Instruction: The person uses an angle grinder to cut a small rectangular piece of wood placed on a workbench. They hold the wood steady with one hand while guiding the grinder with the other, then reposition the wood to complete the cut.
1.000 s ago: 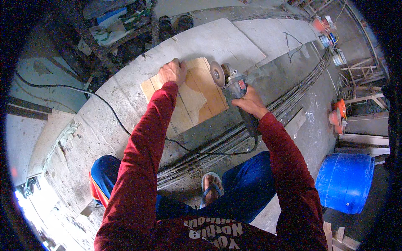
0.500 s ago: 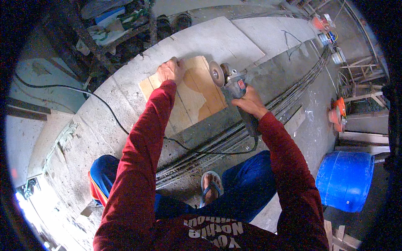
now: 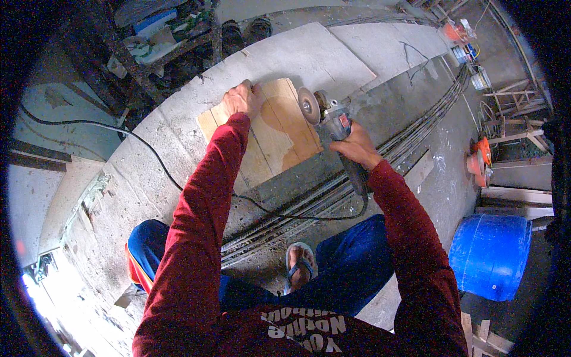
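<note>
A wood-patterned tile [image 3: 277,156] lies flat on the grey floor in front of me, with a darker, wet-looking patch across its middle. My left hand [image 3: 242,100] is closed at its far edge, with the fingers curled down and their tips hidden. In my right hand [image 3: 357,144] is the grey body of an angle grinder [image 3: 338,122], gripped from the right. The grinder's round disc [image 3: 308,106] stands on edge by the tile's upper right side; whether it touches the tile I cannot tell. A black cord [image 3: 297,218] runs from the grinder's rear beneath my left arm.
Long thin rods [image 3: 416,126] lie in a bundle between the tile and my sandalled foot [image 3: 299,268]. A large pale slab [image 3: 333,50] lies beyond the tile. On the right are a blue barrel [image 3: 491,257], orange buckets [image 3: 479,162] and wooden frames. Dark shoes [image 3: 259,30] stand at the back.
</note>
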Available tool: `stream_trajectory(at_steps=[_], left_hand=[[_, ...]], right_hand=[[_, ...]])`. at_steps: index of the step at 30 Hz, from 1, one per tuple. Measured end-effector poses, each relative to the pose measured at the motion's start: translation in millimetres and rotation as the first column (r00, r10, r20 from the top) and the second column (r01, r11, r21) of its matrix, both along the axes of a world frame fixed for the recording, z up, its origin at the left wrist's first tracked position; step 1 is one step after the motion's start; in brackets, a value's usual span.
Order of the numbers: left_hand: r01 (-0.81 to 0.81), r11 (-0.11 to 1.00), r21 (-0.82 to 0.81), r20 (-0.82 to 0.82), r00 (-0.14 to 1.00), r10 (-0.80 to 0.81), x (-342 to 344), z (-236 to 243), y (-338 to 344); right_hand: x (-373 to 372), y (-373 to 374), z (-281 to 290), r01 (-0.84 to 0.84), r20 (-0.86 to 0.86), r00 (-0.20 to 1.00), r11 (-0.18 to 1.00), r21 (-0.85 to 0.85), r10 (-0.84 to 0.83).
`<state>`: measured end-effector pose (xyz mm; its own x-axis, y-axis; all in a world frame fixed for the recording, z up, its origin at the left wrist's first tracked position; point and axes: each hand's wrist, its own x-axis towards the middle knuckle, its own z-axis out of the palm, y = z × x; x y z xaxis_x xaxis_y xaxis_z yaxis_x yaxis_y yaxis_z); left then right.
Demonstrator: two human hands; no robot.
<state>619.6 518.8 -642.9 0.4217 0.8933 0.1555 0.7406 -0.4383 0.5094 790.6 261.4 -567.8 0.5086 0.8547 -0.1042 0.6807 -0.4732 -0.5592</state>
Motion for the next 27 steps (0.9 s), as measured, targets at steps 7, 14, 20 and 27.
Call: stream_trajectory(at_steps=[7, 14, 20, 27], left_hand=[[0.002, 1.0, 0.003, 0.026, 1.0, -0.003, -0.4, -2.5, 1.4], [0.019, 1.0, -0.012, -0.005, 1.0, -0.019, 0.8, -3.1, 3.0], [0.022, 1.0, -0.018, -0.046, 0.999, -0.023, 0.3, 2.5, 0.8], [0.01, 1.0, -0.015, -0.01, 1.0, -0.01, 0.0, 0.4, 0.8]], right_hand=[[-3.9, -2.8, 5.4, 0.046, 0.003, 0.999, 0.995, -0.084, -0.046], [-3.8, -7.1, 5.4, 0.016, -0.01, 1.0, 0.999, -0.045, -0.016], [-2.5, -10.6, 1.2, 0.031, 0.058, 0.998, 0.998, -0.06, -0.027], [-6.5, -13.4, 13.5, -0.017, -0.014, 1.0, 0.996, -0.088, 0.016]])
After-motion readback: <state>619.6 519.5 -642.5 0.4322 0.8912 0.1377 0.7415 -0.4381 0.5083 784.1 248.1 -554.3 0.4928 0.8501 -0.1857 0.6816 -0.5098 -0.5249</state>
